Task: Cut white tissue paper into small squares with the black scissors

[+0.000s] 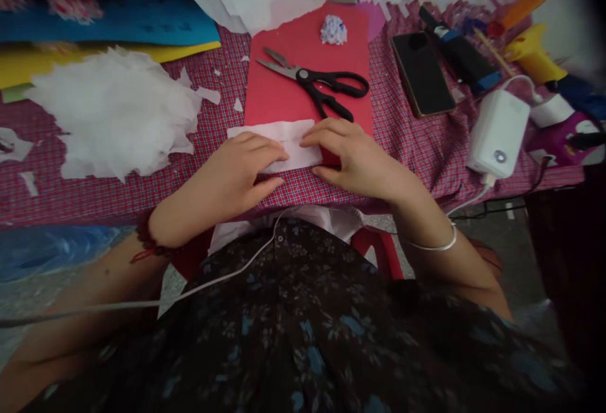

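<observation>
both hands rest with fingers loosely bent and thumbs held apart from them, neither one clenched; whether a thumb pinches the near edge, i cannot tell. the left hand (246,167) lies over the left part of a white paper strip (294,145), and the right hand (353,154) has its fingertips on the right end. so the strip lies directly under and between the two grips, the left covering more of it.

its long axis runs crosswise, from the left hand to the right, with the far edge tilting slightly away from the body at the right end. the short ends point left and right. the strip overlaps the near part of a red sheet (267,102), its near edge reaching the checked cloth (402,154).

just beyond the fingers lie black-handled scissors (303,76), handles toward the right hand, blades parted and pointing left. a crumpled ball (334,29) sits farther out; a white paper pile (125,116) lies beyond the left wrist, to its left.
</observation>
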Available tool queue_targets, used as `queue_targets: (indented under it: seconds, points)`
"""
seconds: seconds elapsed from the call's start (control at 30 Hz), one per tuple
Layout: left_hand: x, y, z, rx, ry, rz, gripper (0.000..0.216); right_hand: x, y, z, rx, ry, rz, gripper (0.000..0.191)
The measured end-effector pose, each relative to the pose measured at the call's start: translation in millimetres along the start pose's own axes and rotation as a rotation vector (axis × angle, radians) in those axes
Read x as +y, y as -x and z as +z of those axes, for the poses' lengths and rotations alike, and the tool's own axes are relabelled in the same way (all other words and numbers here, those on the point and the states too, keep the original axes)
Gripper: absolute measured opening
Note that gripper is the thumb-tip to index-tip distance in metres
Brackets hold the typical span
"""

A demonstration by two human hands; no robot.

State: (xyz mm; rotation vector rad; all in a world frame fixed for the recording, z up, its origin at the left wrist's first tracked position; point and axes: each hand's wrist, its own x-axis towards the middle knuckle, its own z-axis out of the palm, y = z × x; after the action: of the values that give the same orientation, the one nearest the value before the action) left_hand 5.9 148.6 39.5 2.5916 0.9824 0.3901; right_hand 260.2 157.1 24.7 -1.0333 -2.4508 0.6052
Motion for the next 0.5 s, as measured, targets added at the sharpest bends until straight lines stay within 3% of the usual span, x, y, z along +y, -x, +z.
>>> queue_targets:
  seconds: [0.2, 0.4, 0.5]
  points:
    - [-7, 0, -3, -0.045, 0.019, 0.005, 0.03, 3, -5, 5, 0.034, 0.023, 0.019, 0.015]
    - [-23, 21, -17, -0.004, 0.044, -0.055, 0.028, 0, -6, 7, 0.042, 0.087, 0.073, 0.009]
    - [-26, 27, -18, 0.018, 0.002, -0.137, 0.022, -10, -7, 5, -0.008, 0.159, 0.077, 0.025]
